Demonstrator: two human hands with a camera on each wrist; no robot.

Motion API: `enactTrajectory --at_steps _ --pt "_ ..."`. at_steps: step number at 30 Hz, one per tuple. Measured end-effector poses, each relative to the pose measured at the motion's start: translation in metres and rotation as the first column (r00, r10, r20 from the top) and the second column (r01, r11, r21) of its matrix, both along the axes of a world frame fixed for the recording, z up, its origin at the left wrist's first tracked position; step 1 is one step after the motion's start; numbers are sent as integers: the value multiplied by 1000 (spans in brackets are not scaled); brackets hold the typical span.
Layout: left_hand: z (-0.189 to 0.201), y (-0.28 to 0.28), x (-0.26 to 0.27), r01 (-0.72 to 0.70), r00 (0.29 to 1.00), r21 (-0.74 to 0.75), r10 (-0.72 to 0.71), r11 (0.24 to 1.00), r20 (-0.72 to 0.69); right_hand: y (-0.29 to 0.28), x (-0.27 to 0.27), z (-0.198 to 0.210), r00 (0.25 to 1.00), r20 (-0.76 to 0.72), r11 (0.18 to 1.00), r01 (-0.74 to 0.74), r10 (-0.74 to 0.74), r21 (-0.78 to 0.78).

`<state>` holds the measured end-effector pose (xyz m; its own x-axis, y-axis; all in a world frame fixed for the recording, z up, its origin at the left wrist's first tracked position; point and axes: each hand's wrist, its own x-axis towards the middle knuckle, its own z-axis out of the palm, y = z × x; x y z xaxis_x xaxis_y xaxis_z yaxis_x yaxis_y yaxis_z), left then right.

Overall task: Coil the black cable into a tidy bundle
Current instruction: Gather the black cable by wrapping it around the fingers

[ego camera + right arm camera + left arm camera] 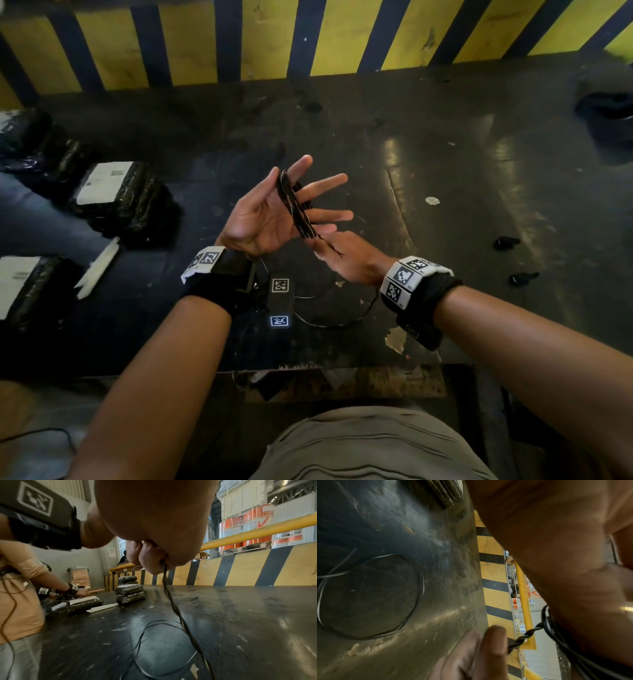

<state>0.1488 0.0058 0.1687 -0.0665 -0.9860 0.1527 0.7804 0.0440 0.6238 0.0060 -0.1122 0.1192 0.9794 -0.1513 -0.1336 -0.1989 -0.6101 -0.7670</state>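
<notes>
The right wrist view alone shows the right hand point(150, 555) pinching the black cable point(296, 209); slack loops on the bench point(445, 178) below that grip. The left hand point(274, 212), palm up with fingers spread, carries the wound coils. A yellow-and-black barrier point(267, 41) backs the bench.

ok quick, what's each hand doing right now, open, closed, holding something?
Left hand: open, fingers spread straight, loops of the thin black cable wound around them.
Right hand: closed, pinching the twisted cable tail just below the loops.
</notes>
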Motion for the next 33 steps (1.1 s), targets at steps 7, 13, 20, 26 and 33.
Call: enactTrajectory --at_steps 7,13,20,26,33 --pt "-17 -4 19 -267 960 134 251 954 126 17 -5 -5 999 -54 993 9 -3 116" --pt "-48 6 31 -265 930 436 109 860 350 15 -4 16 961 -234 971 -183 145 -151" --pt "-61 16 31 -254 882 591 -67 766 466 2 7 68 921 -318 850 -344 224 -399" --pt "-67 20 14 -157 873 661 -210 733 440 -14 20 101 947 -234 750 -319 221 -579" --pt "-64 26 -3 16 902 618 -277 786 330 -34 34 105 994 -59 822 -113 96 -559"
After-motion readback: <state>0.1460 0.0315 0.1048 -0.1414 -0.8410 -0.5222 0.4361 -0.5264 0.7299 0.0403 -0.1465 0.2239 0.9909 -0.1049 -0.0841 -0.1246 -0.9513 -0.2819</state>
